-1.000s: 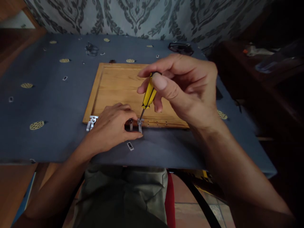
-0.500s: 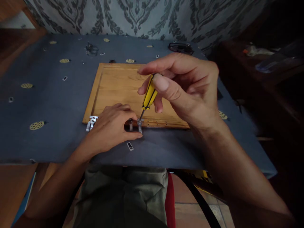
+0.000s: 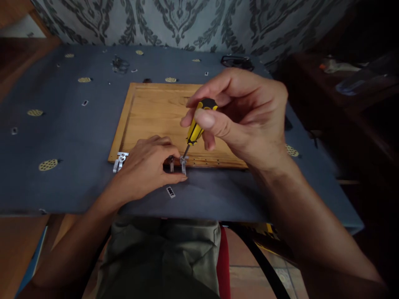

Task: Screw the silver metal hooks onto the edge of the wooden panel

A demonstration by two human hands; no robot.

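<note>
A small screwdriver (image 3: 196, 128) with a yellow and black handle is in my right hand (image 3: 246, 112), held between thumb and fingers. It leans, and its tip meets a silver metal hook (image 3: 183, 165) on the front edge of the framed wooden board (image 3: 156, 108). My left hand (image 3: 149, 166) is closed around that part of the edge, thumb below and fingers above, steadying the hook; its fingertips are partly hidden. Left of this hand, another silver metal hook (image 3: 121, 161) sits at the board's front left corner.
The board lies on a blue tablecloth (image 3: 71, 137) with pineapple prints. Small dark holes run along its front edge. At the back are a small clear object (image 3: 120, 64) and dark-framed glasses (image 3: 237, 63). A patterned curtain (image 3: 177, 20) hangs behind the table.
My right hand's fingers have rolled on the screwdriver handle, and its black end now shows more. The tip stays on the hook. My left hand has not moved.
</note>
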